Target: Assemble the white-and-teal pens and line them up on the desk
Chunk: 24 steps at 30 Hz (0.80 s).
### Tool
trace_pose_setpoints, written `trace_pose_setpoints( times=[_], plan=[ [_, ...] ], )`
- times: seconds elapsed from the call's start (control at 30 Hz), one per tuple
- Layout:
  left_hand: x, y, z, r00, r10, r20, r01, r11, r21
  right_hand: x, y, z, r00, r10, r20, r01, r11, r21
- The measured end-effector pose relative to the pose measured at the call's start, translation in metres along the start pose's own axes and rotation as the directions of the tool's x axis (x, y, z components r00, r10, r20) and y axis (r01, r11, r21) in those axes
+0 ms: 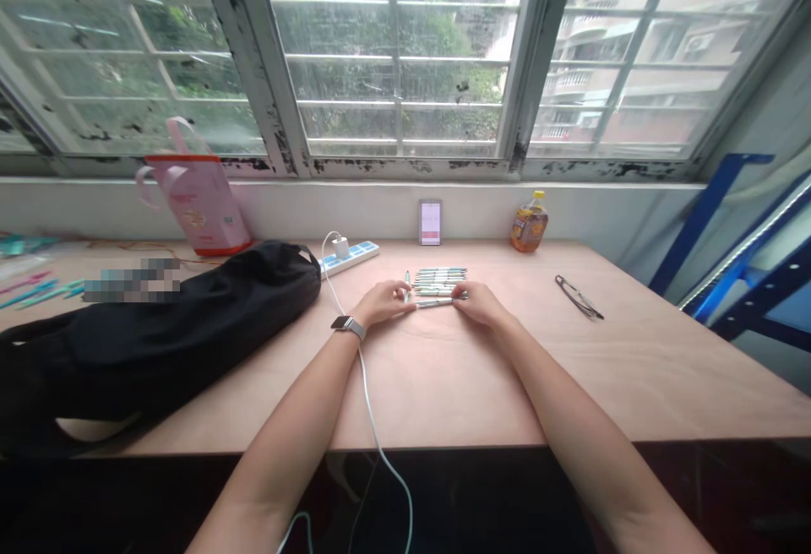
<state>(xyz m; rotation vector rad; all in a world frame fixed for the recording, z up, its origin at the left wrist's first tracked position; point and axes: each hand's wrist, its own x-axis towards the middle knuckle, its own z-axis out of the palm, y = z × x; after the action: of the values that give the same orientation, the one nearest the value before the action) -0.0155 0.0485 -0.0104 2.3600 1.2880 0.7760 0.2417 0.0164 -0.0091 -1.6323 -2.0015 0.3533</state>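
Note:
A tight row of several white-and-teal pens [440, 282] lies flat on the pale wooden table [570, 377]. My left hand [383, 302] sits at the row's left end, its fingertips pinching a small teal-tipped pen part [406, 285]. My right hand [480, 303] rests at the right end, with its fingers on one end of a loose silver-and-white pen [434, 303]. That pen lies just in front of the row and reaches toward my left hand. A smartwatch [348, 327] sits on my left wrist.
A black fabric bag [190, 317] fills the table's left side, beside a white power strip [348, 259] with a charger and cable. Along the windowsill stand a pink paper bag [196, 199], a phone [429, 222] and an amber bottle [529, 225]. Glasses [579, 297] lie to the right.

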Motion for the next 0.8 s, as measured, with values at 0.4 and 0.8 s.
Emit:
trace_pose_setpoints(
  times=[0.4,0.8],
  plan=[
    [0.005,0.004,0.015,0.960,0.083,-0.267,-0.038,0.985,0.169,0.007,-0.003,0.000,0.984,0.166,-0.061,-0.099,0.804,0.586],
    [0.003,0.033,0.021,0.943,0.288,-0.165,-0.257,0.948,0.186,-0.002,-0.024,-0.009,0.963,0.201,0.180,-0.239,0.331,0.913]
  ],
)
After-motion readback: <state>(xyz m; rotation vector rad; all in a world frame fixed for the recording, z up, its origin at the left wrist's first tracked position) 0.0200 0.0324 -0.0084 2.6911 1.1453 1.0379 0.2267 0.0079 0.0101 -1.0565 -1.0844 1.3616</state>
